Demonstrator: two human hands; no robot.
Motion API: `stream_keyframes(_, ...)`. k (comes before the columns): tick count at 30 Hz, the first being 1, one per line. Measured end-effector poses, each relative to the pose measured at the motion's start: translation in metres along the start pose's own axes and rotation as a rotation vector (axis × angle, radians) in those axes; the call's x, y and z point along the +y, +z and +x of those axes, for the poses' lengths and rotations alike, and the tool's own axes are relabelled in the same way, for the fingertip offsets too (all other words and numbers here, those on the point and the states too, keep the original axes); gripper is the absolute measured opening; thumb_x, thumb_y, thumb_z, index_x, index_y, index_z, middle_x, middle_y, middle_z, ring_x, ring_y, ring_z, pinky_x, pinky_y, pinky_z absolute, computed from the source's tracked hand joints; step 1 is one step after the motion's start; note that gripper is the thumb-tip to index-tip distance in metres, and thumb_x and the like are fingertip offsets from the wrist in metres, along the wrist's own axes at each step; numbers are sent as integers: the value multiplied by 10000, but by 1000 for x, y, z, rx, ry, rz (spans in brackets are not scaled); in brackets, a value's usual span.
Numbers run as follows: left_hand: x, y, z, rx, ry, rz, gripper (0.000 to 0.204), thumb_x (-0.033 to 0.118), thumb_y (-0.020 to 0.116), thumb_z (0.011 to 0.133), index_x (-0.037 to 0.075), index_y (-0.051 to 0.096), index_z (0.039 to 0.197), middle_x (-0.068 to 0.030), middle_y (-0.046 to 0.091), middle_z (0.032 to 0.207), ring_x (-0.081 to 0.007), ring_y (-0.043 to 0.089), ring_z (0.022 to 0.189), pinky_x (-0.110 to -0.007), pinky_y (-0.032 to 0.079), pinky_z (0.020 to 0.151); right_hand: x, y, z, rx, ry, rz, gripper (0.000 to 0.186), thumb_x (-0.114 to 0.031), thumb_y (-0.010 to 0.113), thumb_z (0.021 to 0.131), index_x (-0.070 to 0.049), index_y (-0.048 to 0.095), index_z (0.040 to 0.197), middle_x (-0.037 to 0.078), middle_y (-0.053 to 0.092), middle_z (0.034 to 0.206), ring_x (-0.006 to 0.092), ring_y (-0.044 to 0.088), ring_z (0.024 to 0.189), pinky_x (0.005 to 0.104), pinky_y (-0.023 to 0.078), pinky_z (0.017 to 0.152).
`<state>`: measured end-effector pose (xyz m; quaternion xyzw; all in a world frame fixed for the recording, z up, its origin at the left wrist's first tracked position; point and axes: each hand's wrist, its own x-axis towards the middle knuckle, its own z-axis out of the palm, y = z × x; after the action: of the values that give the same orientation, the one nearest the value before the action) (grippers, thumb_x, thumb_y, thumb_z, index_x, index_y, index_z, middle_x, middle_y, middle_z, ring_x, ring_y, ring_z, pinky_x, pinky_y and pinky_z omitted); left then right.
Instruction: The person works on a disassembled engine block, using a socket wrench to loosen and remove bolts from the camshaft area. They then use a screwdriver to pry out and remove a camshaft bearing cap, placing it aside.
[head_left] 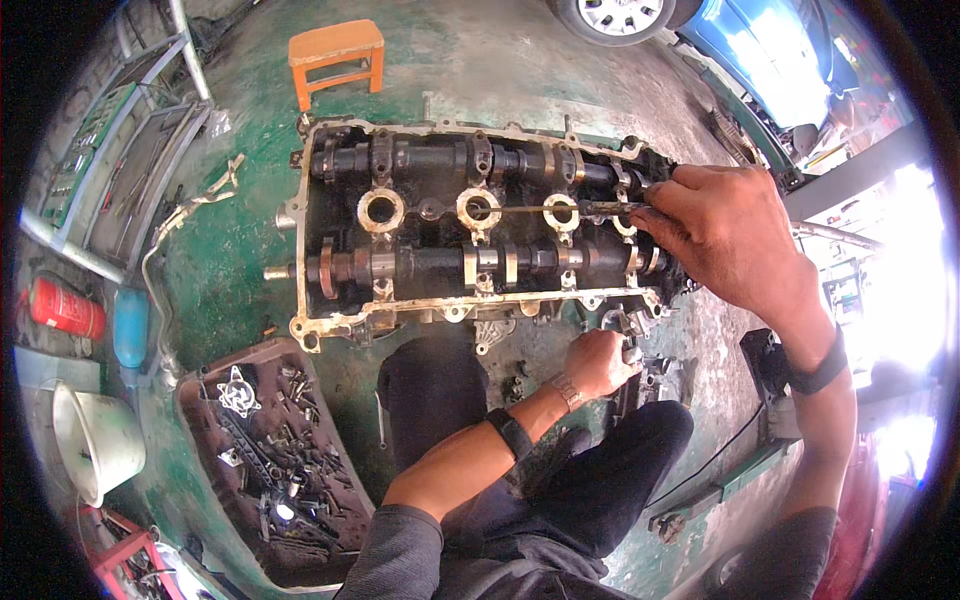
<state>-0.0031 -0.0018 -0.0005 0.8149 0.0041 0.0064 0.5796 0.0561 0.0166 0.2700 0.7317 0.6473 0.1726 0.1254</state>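
A blackened engine cylinder head (420,265) with two camshafts and a row of round wells spans the middle of the view. My right hand (730,225) is at its right end, fingers closed on a slim dark rod tool (518,209) that lies across the wells, its far end at the second well from the left. My left hand (602,362) is below the head's lower edge, fingers curled at a metal part among other parts there; exactly what it grips is hidden. Both forearms come up from the lower edge.
A parts tray (215,440) lies lower left, near a white bucket (100,450), red extinguisher (65,308) and blue cylinder (130,330). An orange stool (335,50) stands behind, with a blue car (760,55) upper right. A metal rack (140,60) is at left.
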Motion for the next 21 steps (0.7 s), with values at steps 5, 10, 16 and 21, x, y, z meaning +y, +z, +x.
stream_keyframes(5, 2, -3, -1, -3, 10, -12, 335, 381, 733, 765, 49, 692, 774, -215, 684, 777, -386, 688, 777, -474, 554, 724, 5, 1, -3, -10, 56, 27, 218, -204, 728, 850, -34, 626, 759, 101, 536, 638, 301, 558, 555, 413, 429, 516)
stream_keyframes(10, 1, 0, -1, 22, 26, -9, 343, 385, 751, 755, 49, 681, 763, -207, 684, 769, -382, 686, 763, -478, 548, 707, 10, -4, -9, -26, 85, 75, 199, -205, 736, 844, -25, 662, 808, 127, 548, 652, 320, 558, 565, 416, 423, 524)
stream_keyframes(16, -4, 3, 0, -6, 16, 23, 368, 396, 757, 755, 34, 689, 767, -212, 686, 769, -389, 686, 760, -481, 544, 711, 22, -10, -17, -97, 274, 285, 297, -264, 644, 940, 27, 670, 884, 166, 556, 658, 340, 585, 599, 387, 420, 552)
stream_keyframes(21, -4, 2, 0, 55, 80, 3, 342, 371, 779, 767, 61, 647, 714, -176, 657, 674, -383, 661, 669, -485, 523, 666, 30, -4, -22, -93, 404, 631, 387, -303, 574, 995, 20, 573, 781, 161, 399, 564, 248, 376, 509, 407, 350, 529)
